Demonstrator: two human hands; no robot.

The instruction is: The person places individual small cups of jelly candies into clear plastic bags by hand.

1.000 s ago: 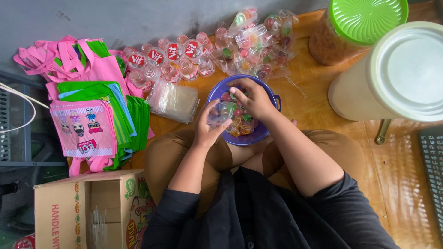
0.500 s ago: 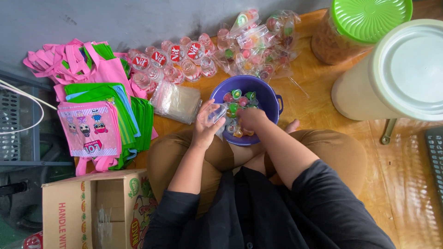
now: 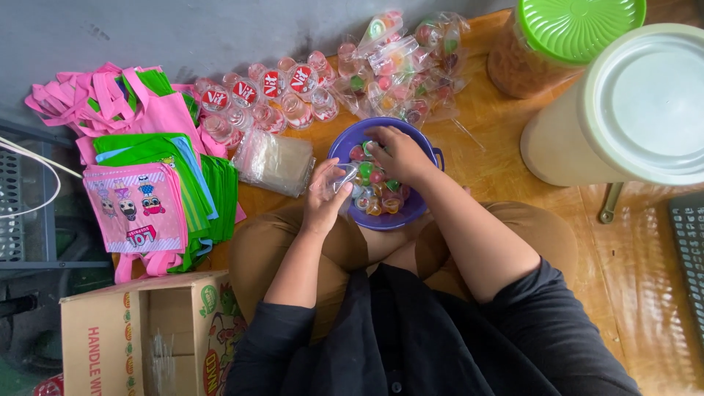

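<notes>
A purple bowl [image 3: 422, 211] full of small colourful jelly cups [image 3: 375, 192] rests between my knees. My left hand [image 3: 325, 196] holds a small clear plastic bag [image 3: 342, 178] at the bowl's left rim. My right hand [image 3: 397, 152] reaches down into the bowl, fingers curled over the jelly cups; what it grips is hidden under the fingers. Beyond the bowl lie several filled clear bags of jelly cups [image 3: 400, 66].
A stack of empty clear bags [image 3: 275, 161] lies left of the bowl. Small sealed cups with red lids [image 3: 268, 95] sit behind it. Pink and green cloth bags [image 3: 150, 169] are piled at left, an open cardboard box [image 3: 139, 337] near left. Two large lidded containers [image 3: 631, 110] stand right.
My right hand has moved from the near side of the bowl to its far side, reaching among the jelly cups. My left hand stays at the rim with the clear bag.
</notes>
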